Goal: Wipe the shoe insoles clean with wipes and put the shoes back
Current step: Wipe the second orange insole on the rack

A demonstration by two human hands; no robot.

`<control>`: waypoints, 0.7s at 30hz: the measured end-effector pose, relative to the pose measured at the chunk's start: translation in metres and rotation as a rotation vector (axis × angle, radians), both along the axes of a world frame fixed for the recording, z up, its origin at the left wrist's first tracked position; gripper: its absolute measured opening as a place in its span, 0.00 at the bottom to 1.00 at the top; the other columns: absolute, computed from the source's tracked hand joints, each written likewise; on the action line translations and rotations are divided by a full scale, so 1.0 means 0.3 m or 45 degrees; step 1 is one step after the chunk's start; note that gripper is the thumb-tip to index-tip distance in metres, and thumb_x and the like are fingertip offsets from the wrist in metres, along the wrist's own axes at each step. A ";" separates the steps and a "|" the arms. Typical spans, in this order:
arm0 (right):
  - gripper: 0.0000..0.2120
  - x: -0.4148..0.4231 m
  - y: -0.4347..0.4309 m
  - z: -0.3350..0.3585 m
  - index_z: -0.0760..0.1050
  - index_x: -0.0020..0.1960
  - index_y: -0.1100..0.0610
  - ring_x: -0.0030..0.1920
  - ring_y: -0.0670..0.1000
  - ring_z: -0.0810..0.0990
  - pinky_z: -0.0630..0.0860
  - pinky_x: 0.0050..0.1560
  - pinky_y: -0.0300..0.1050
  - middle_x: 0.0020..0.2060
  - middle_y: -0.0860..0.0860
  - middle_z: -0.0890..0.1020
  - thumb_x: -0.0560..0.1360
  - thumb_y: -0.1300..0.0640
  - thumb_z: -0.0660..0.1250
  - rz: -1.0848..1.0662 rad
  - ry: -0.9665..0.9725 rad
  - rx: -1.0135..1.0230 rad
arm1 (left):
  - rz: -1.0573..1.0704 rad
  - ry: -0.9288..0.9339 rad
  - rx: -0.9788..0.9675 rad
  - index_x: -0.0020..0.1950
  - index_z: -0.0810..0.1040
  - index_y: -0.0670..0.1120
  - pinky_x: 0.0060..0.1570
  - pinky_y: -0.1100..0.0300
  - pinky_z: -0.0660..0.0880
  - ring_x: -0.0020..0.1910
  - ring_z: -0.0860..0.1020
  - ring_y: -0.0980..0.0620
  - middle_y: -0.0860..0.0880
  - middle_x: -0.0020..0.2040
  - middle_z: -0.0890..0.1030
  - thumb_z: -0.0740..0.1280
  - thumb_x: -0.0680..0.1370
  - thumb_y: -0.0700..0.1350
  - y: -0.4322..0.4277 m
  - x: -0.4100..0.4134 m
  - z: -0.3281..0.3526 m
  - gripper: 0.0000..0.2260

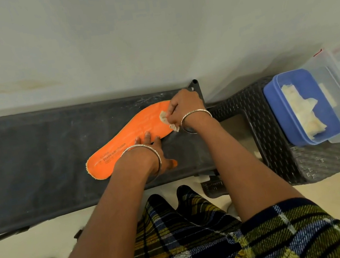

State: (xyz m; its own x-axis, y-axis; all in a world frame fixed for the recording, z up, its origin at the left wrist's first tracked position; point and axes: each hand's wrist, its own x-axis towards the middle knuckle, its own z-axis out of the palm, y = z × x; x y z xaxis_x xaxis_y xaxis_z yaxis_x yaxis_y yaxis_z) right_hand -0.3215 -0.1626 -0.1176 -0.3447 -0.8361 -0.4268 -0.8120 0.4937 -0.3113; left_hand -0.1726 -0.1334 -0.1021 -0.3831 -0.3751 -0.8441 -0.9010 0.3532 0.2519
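My right hand (185,106) pinches a crumpled wipe (166,120) between thumb and curled fingers and presses it down on the wide toe end of the orange insole (134,129). My left hand (152,151) is flat, with straight fingers pinning the insole's near edge about mid-length and the thumb off on the fabric.

The insole lies face up on the dark fabric shelf (37,159). Its long axis runs diagonally, heel at lower left, toe at upper right. The right hand is at the toe and the left is nearer the heel, with unwiped length between them. The next stroke probably runs down that axis toward my left hand, which holds it from sliding.

Spare wipes (303,109) sit in a blue tub (270,96) on the woven stool (280,163), well to my right. No shoes in view.
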 end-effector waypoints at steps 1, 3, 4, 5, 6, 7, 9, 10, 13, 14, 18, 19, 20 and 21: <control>0.03 0.005 0.001 0.003 0.86 0.40 0.53 0.45 0.49 0.84 0.81 0.52 0.44 0.41 0.49 0.86 0.66 0.60 0.76 0.040 -0.055 0.062 | -0.001 0.000 -0.002 0.79 0.37 0.48 0.75 0.42 0.47 0.77 0.38 0.40 0.47 0.78 0.35 0.59 0.79 0.62 -0.001 0.000 0.000 0.40; 0.03 0.015 0.007 -0.002 0.86 0.38 0.53 0.42 0.49 0.84 0.83 0.50 0.47 0.39 0.49 0.86 0.65 0.59 0.78 0.061 -0.102 0.101 | 0.007 0.000 0.001 0.79 0.37 0.49 0.75 0.42 0.46 0.77 0.38 0.40 0.47 0.78 0.35 0.59 0.79 0.61 -0.001 0.001 0.001 0.40; 0.03 0.016 0.007 -0.011 0.86 0.39 0.54 0.42 0.50 0.84 0.82 0.51 0.47 0.39 0.50 0.86 0.66 0.56 0.78 0.024 -0.092 0.068 | 0.013 0.003 0.006 0.79 0.37 0.49 0.75 0.42 0.46 0.77 0.37 0.40 0.47 0.78 0.34 0.60 0.79 0.61 -0.001 0.001 -0.001 0.40; 0.04 0.014 0.006 -0.016 0.86 0.40 0.55 0.44 0.51 0.84 0.81 0.52 0.46 0.40 0.50 0.86 0.68 0.54 0.77 -0.037 -0.058 0.011 | 0.017 0.005 0.010 0.79 0.37 0.49 0.75 0.42 0.47 0.77 0.37 0.40 0.47 0.78 0.34 0.60 0.79 0.61 -0.001 0.001 -0.003 0.40; 0.06 0.011 0.003 -0.020 0.85 0.41 0.55 0.46 0.52 0.84 0.80 0.53 0.45 0.42 0.51 0.86 0.69 0.52 0.77 -0.098 -0.006 -0.054 | 0.018 0.005 0.008 0.79 0.37 0.48 0.75 0.42 0.47 0.77 0.37 0.40 0.47 0.78 0.34 0.60 0.79 0.61 0.000 0.000 -0.005 0.40; 0.07 0.008 -0.001 -0.022 0.85 0.43 0.55 0.49 0.53 0.83 0.80 0.54 0.46 0.44 0.51 0.86 0.70 0.51 0.76 -0.135 0.046 -0.109 | 0.017 0.006 0.003 0.79 0.37 0.48 0.75 0.42 0.47 0.77 0.37 0.40 0.47 0.78 0.34 0.60 0.79 0.61 0.000 0.001 -0.009 0.40; 0.07 0.004 -0.005 -0.012 0.85 0.46 0.56 0.53 0.54 0.81 0.79 0.56 0.48 0.47 0.52 0.85 0.71 0.53 0.74 -0.113 0.085 -0.106 | 0.013 0.004 0.001 0.79 0.37 0.48 0.75 0.42 0.47 0.77 0.38 0.40 0.47 0.78 0.34 0.60 0.79 0.61 0.000 0.001 -0.014 0.40; 0.06 0.004 -0.005 -0.004 0.85 0.46 0.56 0.53 0.54 0.82 0.80 0.56 0.48 0.46 0.52 0.86 0.71 0.55 0.74 -0.070 0.059 -0.045 | 0.011 0.001 0.002 0.79 0.37 0.49 0.75 0.42 0.47 0.77 0.38 0.40 0.47 0.78 0.34 0.60 0.79 0.61 0.000 0.001 -0.016 0.40; 0.04 0.018 0.013 0.012 0.86 0.42 0.56 0.46 0.52 0.84 0.82 0.53 0.50 0.42 0.51 0.86 0.68 0.58 0.76 0.062 -0.061 0.147 | 0.004 -0.006 -0.009 0.79 0.37 0.49 0.75 0.42 0.47 0.77 0.38 0.40 0.46 0.78 0.34 0.60 0.79 0.62 0.000 0.001 -0.017 0.40; 0.05 0.019 0.016 0.009 0.86 0.43 0.56 0.46 0.52 0.84 0.82 0.53 0.50 0.42 0.51 0.86 0.68 0.57 0.76 0.061 -0.047 0.149 | 0.001 -0.006 -0.009 0.79 0.37 0.49 0.75 0.42 0.47 0.77 0.38 0.40 0.46 0.78 0.34 0.59 0.79 0.62 -0.002 0.001 -0.018 0.40; 0.11 -0.020 -0.009 -0.012 0.82 0.52 0.58 0.57 0.55 0.80 0.77 0.59 0.48 0.52 0.55 0.84 0.74 0.54 0.72 -0.118 0.201 -0.007 | 0.010 0.007 0.003 0.79 0.37 0.49 0.75 0.42 0.47 0.77 0.38 0.40 0.47 0.78 0.34 0.60 0.79 0.62 -0.003 0.005 -0.017 0.40; 0.11 -0.024 -0.011 -0.009 0.82 0.53 0.58 0.58 0.55 0.79 0.77 0.59 0.49 0.53 0.56 0.84 0.73 0.55 0.72 -0.128 0.208 -0.015 | 0.009 0.005 0.003 0.79 0.37 0.49 0.75 0.42 0.47 0.77 0.38 0.40 0.47 0.78 0.34 0.60 0.79 0.61 -0.003 0.005 -0.015 0.40; 0.11 -0.025 -0.013 -0.006 0.83 0.53 0.58 0.57 0.55 0.80 0.78 0.59 0.49 0.52 0.55 0.84 0.72 0.55 0.73 -0.117 0.175 0.011 | 0.005 0.001 0.001 0.79 0.37 0.49 0.75 0.42 0.47 0.77 0.38 0.40 0.47 0.78 0.34 0.60 0.79 0.61 -0.003 0.005 -0.014 0.40; 0.11 -0.021 -0.010 -0.002 0.84 0.50 0.58 0.55 0.54 0.82 0.79 0.58 0.50 0.50 0.55 0.85 0.70 0.56 0.74 -0.087 0.112 0.059 | 0.000 -0.003 -0.002 0.79 0.37 0.49 0.75 0.42 0.47 0.77 0.38 0.40 0.47 0.78 0.34 0.59 0.79 0.62 -0.003 0.004 -0.013 0.40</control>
State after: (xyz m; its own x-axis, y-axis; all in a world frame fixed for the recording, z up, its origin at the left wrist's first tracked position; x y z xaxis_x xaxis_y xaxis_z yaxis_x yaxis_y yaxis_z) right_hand -0.3277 -0.1656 -0.1182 -0.4376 -0.7895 -0.4304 -0.7993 0.5608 -0.2160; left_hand -0.1714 -0.1343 -0.1059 -0.3813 -0.3766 -0.8443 -0.9016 0.3535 0.2494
